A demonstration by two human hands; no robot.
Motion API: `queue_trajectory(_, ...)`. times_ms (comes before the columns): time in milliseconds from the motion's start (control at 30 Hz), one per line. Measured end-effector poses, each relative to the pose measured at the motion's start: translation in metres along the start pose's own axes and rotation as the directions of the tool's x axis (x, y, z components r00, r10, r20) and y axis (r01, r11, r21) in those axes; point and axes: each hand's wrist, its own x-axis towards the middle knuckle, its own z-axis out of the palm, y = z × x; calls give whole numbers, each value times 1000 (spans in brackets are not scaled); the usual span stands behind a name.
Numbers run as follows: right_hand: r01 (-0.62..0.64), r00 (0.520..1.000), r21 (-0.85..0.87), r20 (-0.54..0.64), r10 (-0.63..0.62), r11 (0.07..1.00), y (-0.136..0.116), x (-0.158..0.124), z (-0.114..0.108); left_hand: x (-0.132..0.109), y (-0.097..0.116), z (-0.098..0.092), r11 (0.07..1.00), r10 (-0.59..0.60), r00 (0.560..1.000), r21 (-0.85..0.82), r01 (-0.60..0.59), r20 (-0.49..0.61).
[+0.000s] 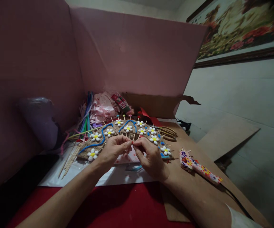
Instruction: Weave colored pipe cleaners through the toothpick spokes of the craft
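Both hands meet at the inner edge of an arch-shaped craft piece (113, 136) wrapped in brown twine. My left hand (116, 148) is closed in a pinch, and my right hand (150, 156) pinches from the other side. A tiny red piece (132, 142) shows between their fingertips; its kind is too small to make out. White flowers (128, 128) with yellow centres, a wavy blue strip (103, 134) and blue dots decorate the arch. Thin wooden sticks (134, 136) stick out along its inner and outer edges, some tipped with coloured bits.
A flower-patterned glue gun (198, 166) with a black cord lies on the right. Behind the arch are gold-handled scissors (169, 133), crumpled pink material (103, 106) and coloured stems (87, 112). Loose sticks (69, 161) lie at left. Pink panels (132, 57) rise behind.
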Motion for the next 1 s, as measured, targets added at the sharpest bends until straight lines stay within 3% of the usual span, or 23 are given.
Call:
queue_trajectory(167, 16, 1000, -22, -2, -16, 1000, 0, 1, 0, -1, -2, 2, 999, 7, 1000, 53, -6, -16)
queue_trajectory(333, 126, 991, 27, 39, -127, 992, 0, 1, -3, 0, -1, -11, 995, -51, 983, 92, 35, 177)
queue_trajectory(533, 192, 964, 94, 168, -206, 977, -3, 0, -4, -3, 11, -27, 967, -248, 888, 146, 207, 386)
queue_trajectory(633, 194, 967, 17, 162, -194, 981, -6, -1, -2, -3, 10, -26, 965, -260, 888, 127, 229, 378)
queue_trajectory(800, 100, 995, -74, 6, -100, 992, -4, -2, -1, -1, 4, -13, 980, -157, 962, -83, 179, 225)
queue_trajectory(1000, 63, 998, 11, -20, -62, 998, 0, 0, 0, 1, 2, -6, 976, -160, 976, -125, 178, 145)
